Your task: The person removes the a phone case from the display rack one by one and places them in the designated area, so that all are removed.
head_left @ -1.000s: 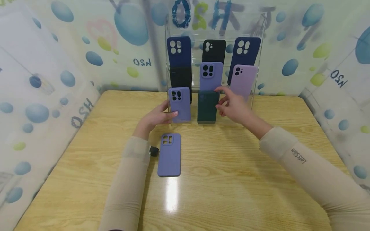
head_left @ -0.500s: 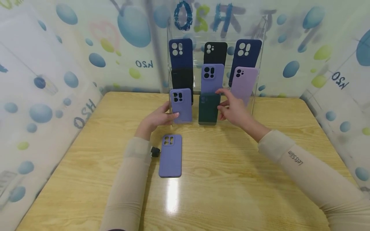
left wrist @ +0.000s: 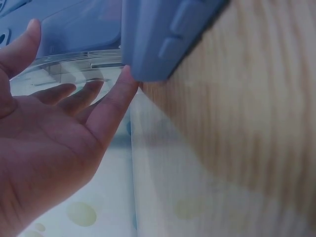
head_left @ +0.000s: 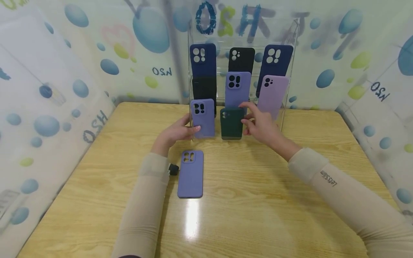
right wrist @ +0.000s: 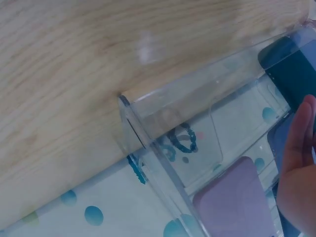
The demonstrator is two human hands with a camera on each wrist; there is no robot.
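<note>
A clear display stand (right wrist: 168,168) holds phone cases in tiers. My right hand (head_left: 262,123) is at the dark green phone case (head_left: 231,123) in the bottom middle slot, pinching it with the index finger at its upper right corner and the thumb by its right edge. My left hand (head_left: 176,130) holds the stand's lower left side, thumb in front beside a purple phone case (head_left: 204,120), other fingers behind. In the left wrist view the index fingertip meets the corner of the purple case lying on the table (left wrist: 155,44). Another purple case (head_left: 238,87) stands behind the green one.
Higher on the stand are two navy cases (head_left: 203,61), black cases (head_left: 241,59) and a lilac case (head_left: 272,91). A purple case (head_left: 191,175) lies flat on the wooden table (head_left: 251,200), near the left wrist's small black device (head_left: 173,169). Patterned walls enclose the table.
The green case's top edge has lowered and tipped, and its camera cutouts now show. My right index finger has followed it down slightly. The left hand stays on the stand; the head view shifted a little.
</note>
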